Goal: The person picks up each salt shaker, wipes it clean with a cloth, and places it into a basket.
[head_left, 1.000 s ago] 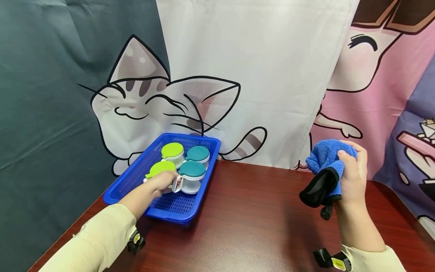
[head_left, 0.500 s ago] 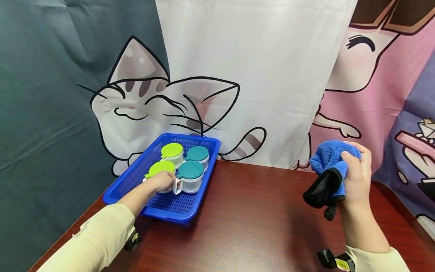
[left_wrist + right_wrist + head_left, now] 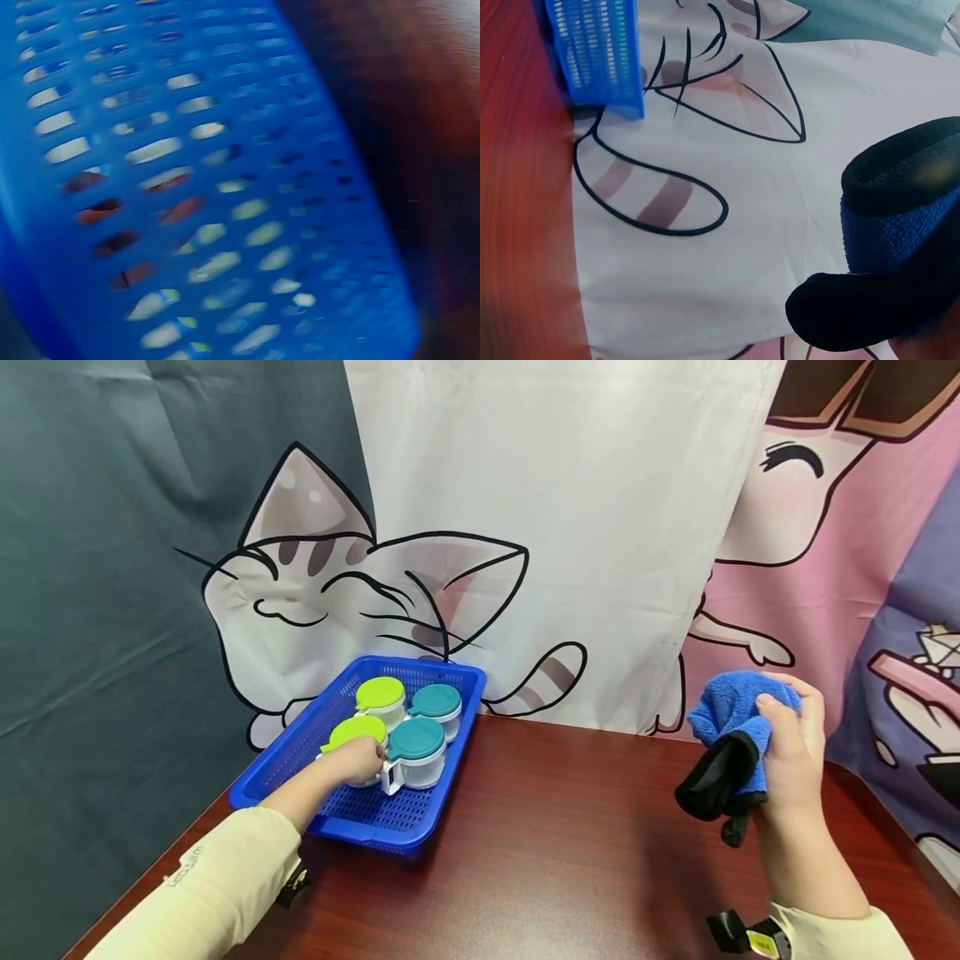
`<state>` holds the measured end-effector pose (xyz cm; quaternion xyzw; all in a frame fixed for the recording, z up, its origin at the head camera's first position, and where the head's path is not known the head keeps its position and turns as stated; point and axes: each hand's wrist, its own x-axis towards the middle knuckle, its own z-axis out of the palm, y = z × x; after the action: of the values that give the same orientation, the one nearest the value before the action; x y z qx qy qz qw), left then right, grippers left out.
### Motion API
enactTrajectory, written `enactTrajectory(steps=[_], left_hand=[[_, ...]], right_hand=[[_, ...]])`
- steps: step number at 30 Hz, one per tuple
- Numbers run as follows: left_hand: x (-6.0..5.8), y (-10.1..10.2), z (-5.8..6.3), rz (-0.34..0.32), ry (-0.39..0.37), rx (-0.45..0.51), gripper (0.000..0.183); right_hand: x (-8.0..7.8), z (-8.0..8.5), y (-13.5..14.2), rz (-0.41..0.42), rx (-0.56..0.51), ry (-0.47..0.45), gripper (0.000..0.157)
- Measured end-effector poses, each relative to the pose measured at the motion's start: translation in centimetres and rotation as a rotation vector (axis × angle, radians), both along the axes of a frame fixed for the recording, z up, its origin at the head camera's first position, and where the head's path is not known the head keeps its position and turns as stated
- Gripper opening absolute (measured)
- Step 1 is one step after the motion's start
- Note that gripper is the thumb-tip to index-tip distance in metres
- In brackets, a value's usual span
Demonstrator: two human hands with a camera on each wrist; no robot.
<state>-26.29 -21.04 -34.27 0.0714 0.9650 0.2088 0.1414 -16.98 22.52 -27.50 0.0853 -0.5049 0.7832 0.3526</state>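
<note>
In the head view, my left hand (image 3: 363, 760) reaches into a blue plastic basket (image 3: 468, 693). It overlaps the front lime-lidded jar (image 3: 356, 728), right beside the white handle (image 3: 391, 778) of the front teal-lidded jar (image 3: 420, 752); its fingertips are hidden, and I cannot tell whether they hold anything. The left wrist view shows the slotted basket wall (image 3: 247, 165), with bits of skin and jars visible through the slots. Over the table's right side, my right hand (image 3: 793, 760) grips a bunched blue cloth (image 3: 738, 714) with black edging, also near in the right wrist view.
Behind the front jars stand another lime-lidded jar (image 3: 381, 697) and another teal-lidded jar (image 3: 438, 706). The basket rests at the left of the reddish-brown table (image 3: 555, 835), close to a printed cat backdrop (image 3: 600, 527).
The front teal-lidded jar has shifted slightly left and down in the basket, and the left fingers no longer show inside its handle. The right hand with the cloth has drifted slightly right.
</note>
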Motion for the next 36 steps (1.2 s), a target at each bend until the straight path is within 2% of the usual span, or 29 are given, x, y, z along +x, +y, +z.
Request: enactTrajectory(steps=[5,7,9,12,14,16,19,21,23,26,28,33,36], left_hand=[[0.3,0.7,3.4,0.044,-0.038,-0.031,0.020],[0.4,1.3,5.1,0.044,-0.030,-0.020,0.025],[0.6,2.1,6.6,0.035,0.006,0.010,0.028],[1.0,4.0,8.6,-0.007,0.119,0.038,0.028],[1.1,5.5,9.3,-0.029,0.203,0.049,0.026],[1.2,7.0,9.5,-0.044,0.272,0.069,0.024],[1.1,9.1,9.1,-0.041,0.342,0.117,0.022],[1.0,10.2,8.7,-0.030,0.373,0.155,0.021],[0.9,11.1,8.3,-0.018,0.391,0.186,0.022],[1.0,12.1,8.0,-0.020,0.407,0.218,0.021],[1.1,12.4,7.7,-0.028,0.407,0.233,0.021],[1.2,12.5,7.3,-0.040,0.398,0.247,0.021],[1.1,12.3,7.1,-0.037,0.396,0.249,0.021]], right_hand=[[-0.1,0.3,1.4,-0.027,0.044,-0.041,0.021],[-0.5,0.2,2.4,-0.015,0.139,-0.092,0.022],[-1.2,-0.2,3.7,-0.014,0.326,-0.175,0.023],[-2.7,-1.2,5.7,-0.061,0.723,-0.305,0.026],[-3.9,-2.1,6.8,-0.109,0.984,-0.380,0.030],[-5.1,-3.2,7.6,-0.130,1.195,-0.431,0.035],[-6.8,-5.2,8.4,-0.115,1.445,-0.460,0.039],[-7.8,-6.8,8.7,-0.096,1.571,-0.456,0.041],[-8.5,-8.4,8.8,-0.075,1.650,-0.453,0.042],[-9.0,-10.5,8.8,-0.044,1.706,-0.484,0.044],[-9.0,-11.4,8.8,-0.023,1.717,-0.537,0.047],[-8.4,-12.9,9.6,0.034,1.725,-0.718,0.061],[-8.2,-13.3,9.8,0.051,1.735,-0.784,0.074]])
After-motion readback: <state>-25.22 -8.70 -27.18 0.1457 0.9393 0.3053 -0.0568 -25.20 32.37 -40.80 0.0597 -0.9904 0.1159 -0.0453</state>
